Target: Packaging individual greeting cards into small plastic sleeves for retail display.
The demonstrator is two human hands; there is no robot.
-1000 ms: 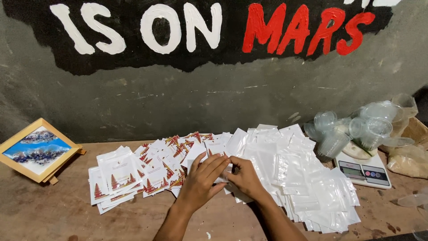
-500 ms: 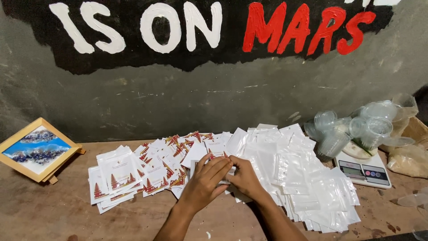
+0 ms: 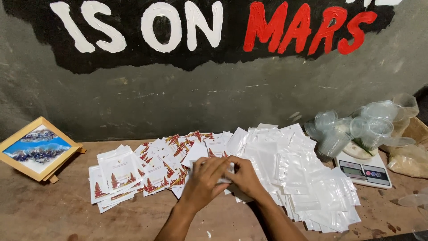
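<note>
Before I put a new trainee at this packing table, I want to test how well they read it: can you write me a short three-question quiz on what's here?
1. True or false: the left hand and the right hand meet over the middle of the spread of small pouches.
2. Which lies on the person's left side of the table?
A. the digital scale
B. the framed picture
C. the clear plastic cups
3. Fill in: the pouches with red printed fronts lie to the ___ of the plain white ones.

Key: 1 true; 2 B; 3 left.
</note>
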